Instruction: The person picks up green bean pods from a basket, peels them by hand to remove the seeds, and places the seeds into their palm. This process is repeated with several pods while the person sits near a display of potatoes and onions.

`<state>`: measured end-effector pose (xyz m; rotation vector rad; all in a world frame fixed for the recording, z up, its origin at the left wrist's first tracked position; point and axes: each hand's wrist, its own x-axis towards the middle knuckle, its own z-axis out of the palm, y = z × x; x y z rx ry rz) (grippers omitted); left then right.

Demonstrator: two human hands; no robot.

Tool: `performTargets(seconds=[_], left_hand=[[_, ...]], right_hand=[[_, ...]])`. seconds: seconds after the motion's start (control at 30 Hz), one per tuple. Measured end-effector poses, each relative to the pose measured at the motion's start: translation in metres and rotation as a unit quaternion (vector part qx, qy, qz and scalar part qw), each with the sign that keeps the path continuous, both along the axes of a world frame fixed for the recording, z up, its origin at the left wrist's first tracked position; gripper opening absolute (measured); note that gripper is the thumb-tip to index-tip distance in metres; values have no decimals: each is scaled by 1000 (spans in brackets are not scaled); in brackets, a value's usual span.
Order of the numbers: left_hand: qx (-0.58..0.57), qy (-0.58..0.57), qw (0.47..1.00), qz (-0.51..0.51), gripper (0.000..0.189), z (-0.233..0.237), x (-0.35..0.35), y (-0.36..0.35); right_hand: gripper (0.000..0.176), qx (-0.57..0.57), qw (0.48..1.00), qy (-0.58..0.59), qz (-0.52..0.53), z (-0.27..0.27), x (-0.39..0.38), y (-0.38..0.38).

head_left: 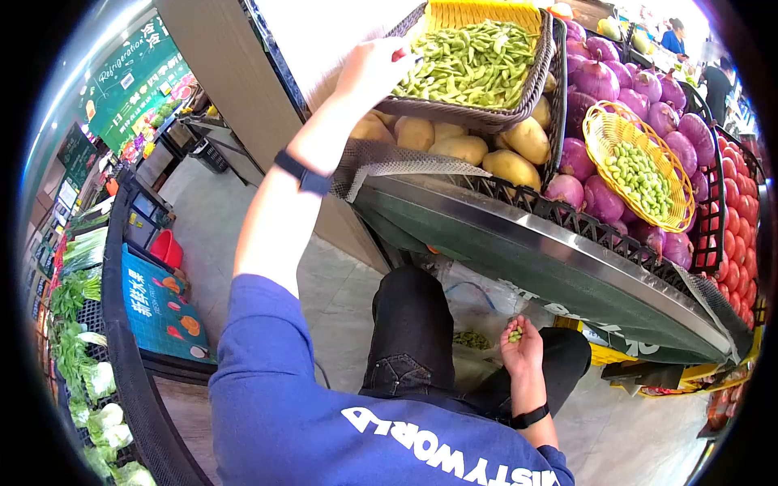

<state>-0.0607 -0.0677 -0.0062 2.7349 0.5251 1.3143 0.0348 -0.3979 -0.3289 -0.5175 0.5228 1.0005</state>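
— Where are our hands?
— Our left hand (374,71) lies on the pods (474,61) in the dark basket (486,117), fingers bent; whether it grips one, we cannot tell. Our right hand (521,347) is low and half-closed, palm up so the few beans (515,332) do not roll off.

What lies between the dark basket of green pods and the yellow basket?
Purple onions lie between the dark basket and the yellow basket, in the head view.

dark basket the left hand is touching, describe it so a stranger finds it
On the sloped produce stand, look above the potatoes. The dark basket there is rectangular, woven, full of green pods; the yellow basket nearby is round with shelled beans.
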Motion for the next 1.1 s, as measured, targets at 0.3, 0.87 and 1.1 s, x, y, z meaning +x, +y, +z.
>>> performTargets(seconds=[0.3,0.87,1.1], left_hand=[[100,239,931,259,21,8,66,70],[46,213,956,196,22,3,48,68],[52,269,938,211,20,2,66,83]], right_hand=[[14,41,999,-9,-1,12,5,-11],[11,45,999,-3,27,6,0,-8],[10,38,999,-11,26,6,-2,-10]])
